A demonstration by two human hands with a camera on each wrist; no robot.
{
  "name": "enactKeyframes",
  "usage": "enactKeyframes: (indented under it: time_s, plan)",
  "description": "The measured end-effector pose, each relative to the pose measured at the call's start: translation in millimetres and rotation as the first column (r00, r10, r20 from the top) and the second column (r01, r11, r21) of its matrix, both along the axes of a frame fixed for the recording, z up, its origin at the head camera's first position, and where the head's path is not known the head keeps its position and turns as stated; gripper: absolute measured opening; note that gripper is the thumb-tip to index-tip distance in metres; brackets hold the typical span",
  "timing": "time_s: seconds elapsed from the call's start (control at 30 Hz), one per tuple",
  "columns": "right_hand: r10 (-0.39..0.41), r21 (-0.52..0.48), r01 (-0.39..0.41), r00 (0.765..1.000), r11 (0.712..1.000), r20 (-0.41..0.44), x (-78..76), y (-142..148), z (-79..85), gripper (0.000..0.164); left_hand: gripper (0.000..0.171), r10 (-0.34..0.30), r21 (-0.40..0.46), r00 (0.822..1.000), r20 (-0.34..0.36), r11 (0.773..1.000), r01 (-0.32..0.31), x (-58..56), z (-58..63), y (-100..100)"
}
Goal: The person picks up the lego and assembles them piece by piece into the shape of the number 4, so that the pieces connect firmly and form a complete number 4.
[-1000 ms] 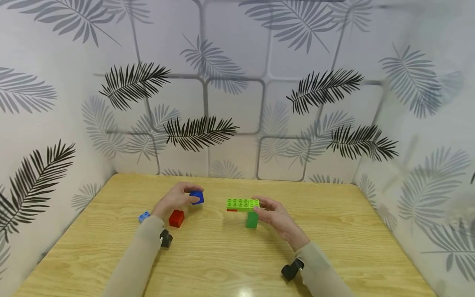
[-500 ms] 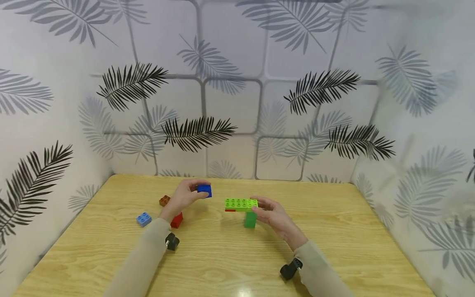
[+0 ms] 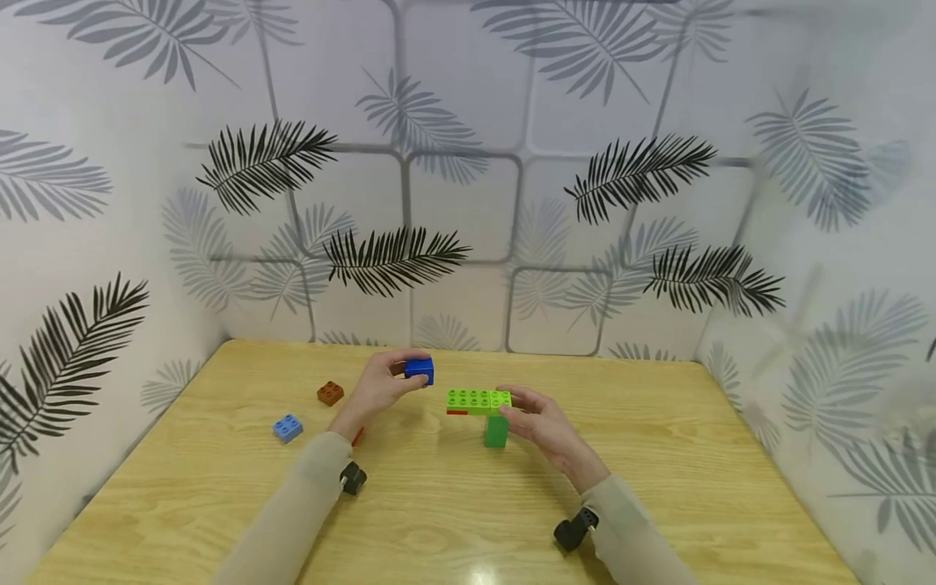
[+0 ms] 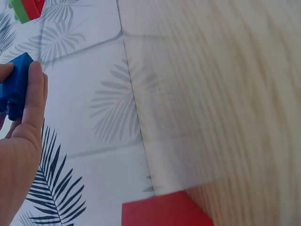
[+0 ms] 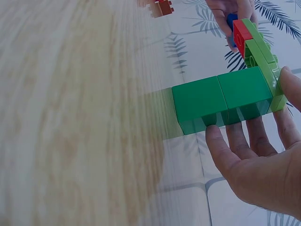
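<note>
My left hand (image 3: 375, 388) pinches a blue toy brick (image 3: 419, 370) above the table, to the left of a brick build. That build has two stacked dark green bricks (image 5: 221, 96) as a column. Across its top runs a row of light green bricks (image 3: 468, 400), reaching left past the column. Beneath the row's left end sits a red brick (image 5: 241, 36). My right hand (image 3: 544, 426) holds the build from the right, thumb on the light green top and fingers against the dark green side. In the left wrist view the blue brick (image 4: 18, 87) lies between thumb and fingers.
On the wooden table (image 3: 439, 520) at left lie a brown brick (image 3: 331, 393) and a light blue brick (image 3: 288, 428). A loose red brick (image 4: 164, 210) is mostly hidden behind my left wrist in the head view. A patterned wall (image 3: 461, 309) closes off the back.
My left hand has lifted the blue brick and carried it right toward the build, uncovering the brown and light blue bricks. My right hand and the build stay in place.
</note>
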State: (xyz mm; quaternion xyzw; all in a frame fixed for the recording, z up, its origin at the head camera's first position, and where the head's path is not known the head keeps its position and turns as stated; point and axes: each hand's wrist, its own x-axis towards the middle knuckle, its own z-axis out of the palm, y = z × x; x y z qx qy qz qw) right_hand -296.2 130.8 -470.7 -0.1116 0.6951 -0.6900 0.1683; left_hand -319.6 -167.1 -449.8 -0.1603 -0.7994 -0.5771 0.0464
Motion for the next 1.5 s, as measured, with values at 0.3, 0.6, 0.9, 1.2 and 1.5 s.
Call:
enactKeyframes:
  time_s: [0.3,0.6,0.9,1.2,1.5]
  plan:
    - [-0.002,0.007,0.002,1.0,1.0,-0.006,-0.7,0,0.7,0.057,0.035,-0.02,0.013,1.0,-0.019,1.0,0.02,1.2,1.7,20]
    - [-0.02,0.01,0.02,1.0,1.0,-0.001,-2.5,-1,2.3,0.056,0.03,-0.028,0.047,0.998,-0.064,0.998,0.031,1.8,5.6,31]
    - [-0.025,0.012,0.025,1.0,1.0,0.0,-2.9,0,1.2,0.057,0.03,-0.068,0.115,0.995,-0.07,0.991,0.076,5.7,13.2,43]
    - [-0.022,0.02,0.022,1.0,1.0,-0.001,-1.6,-2,-0.8,0.055,0.03,-0.069,0.05,0.989,-0.128,0.996,0.076,10.6,13.7,55]
    - [-0.023,0.031,0.023,1.0,0.999,-0.001,-1.6,1,-2.6,0.054,0.034,-0.149,-0.058,0.982,-0.114,0.988,0.143,17.1,18.0,69]
